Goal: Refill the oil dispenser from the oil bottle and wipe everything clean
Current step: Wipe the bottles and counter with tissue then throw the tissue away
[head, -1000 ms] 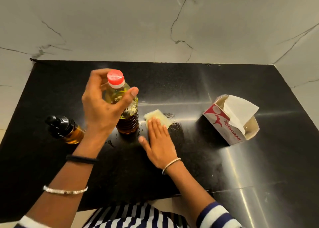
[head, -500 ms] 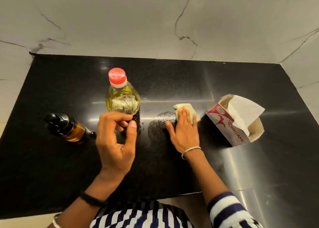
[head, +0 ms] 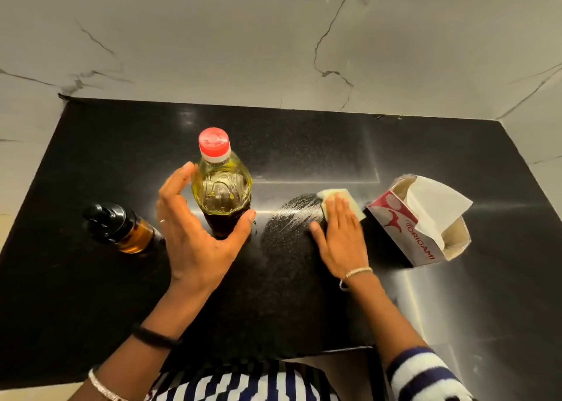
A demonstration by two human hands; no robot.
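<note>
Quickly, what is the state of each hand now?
Left hand: open, spread near the oil bottle, no grip.
Right hand: open, flat on the wipe.

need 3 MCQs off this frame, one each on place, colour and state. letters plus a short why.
1. Where does the oil dispenser stand relative to the oil bottle?
A) to its left
B) to its right
C) on top of it

2. What colour is the bottle's cap?
A) blue
B) red
C) green

3. The right hand is:
A) gripping the cap
B) lying flat on the pale wipe
C) curled into a fist

Answers:
1 A: the black-topped dispenser sits on the bottle's left side.
2 B: the cap is red above a white ring.
3 B: straight fingers press the wipe onto the black counter.
</note>
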